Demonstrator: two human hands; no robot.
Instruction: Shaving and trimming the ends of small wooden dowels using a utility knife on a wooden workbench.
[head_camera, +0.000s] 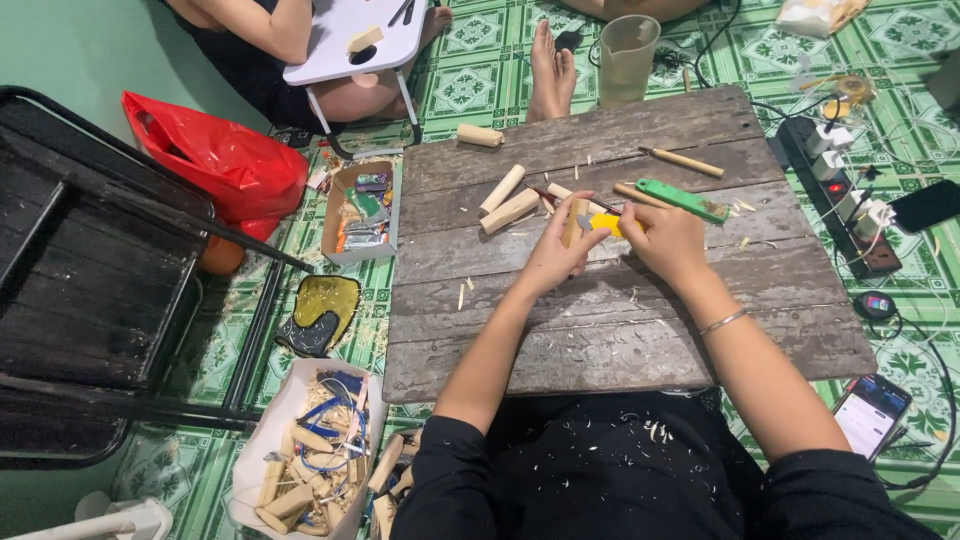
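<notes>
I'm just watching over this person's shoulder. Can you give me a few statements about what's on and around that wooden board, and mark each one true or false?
1. The left hand grips a short pale wooden piece over the weathered grey plank board. True.
2. The right hand holds a red hammer. False: it holds a yellow-handled cutting knife.
3. A green-handled utility knife lies on the board beyond the hands. True.
4. The clear plastic measuring jug stands on the board. False: it stands on the green patterned floor tiles past the board's far edge.
5. A red plastic bag lies on the floor to the left of the board. True.
</notes>
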